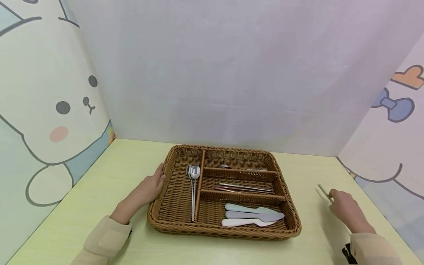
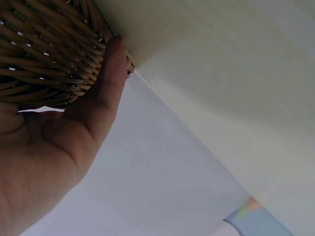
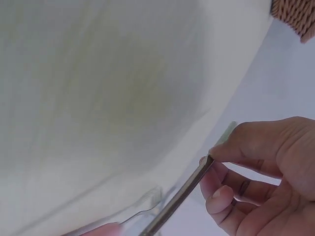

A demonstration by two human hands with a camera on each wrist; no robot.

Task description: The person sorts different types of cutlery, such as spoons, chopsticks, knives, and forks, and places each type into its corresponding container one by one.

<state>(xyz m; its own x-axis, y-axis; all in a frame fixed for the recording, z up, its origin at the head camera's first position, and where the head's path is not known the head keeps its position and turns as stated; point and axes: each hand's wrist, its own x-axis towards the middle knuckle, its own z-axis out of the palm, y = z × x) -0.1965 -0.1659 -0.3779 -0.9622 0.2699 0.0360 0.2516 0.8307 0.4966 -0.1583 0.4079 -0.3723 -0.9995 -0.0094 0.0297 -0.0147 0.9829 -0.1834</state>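
My left hand rests against the left outer wall of a brown wicker basket, a straight finger lying along the weave in the left wrist view. Inside, two metal spoons lie in the left compartment. Chopsticks fill part of the middle row, with green, grey and white butter knives in front. To the basket's right, my right hand pinches a slim stick, probably a chopstick, between thumb and fingertips; its far end looks greenish. The hand is held above the table.
Another spoon lies in the basket's back compartment, partly hidden by a divider. A fork-like utensil shows at the bottom of the right wrist view. Pale wall panels with cartoon drawings border the yellowish table.
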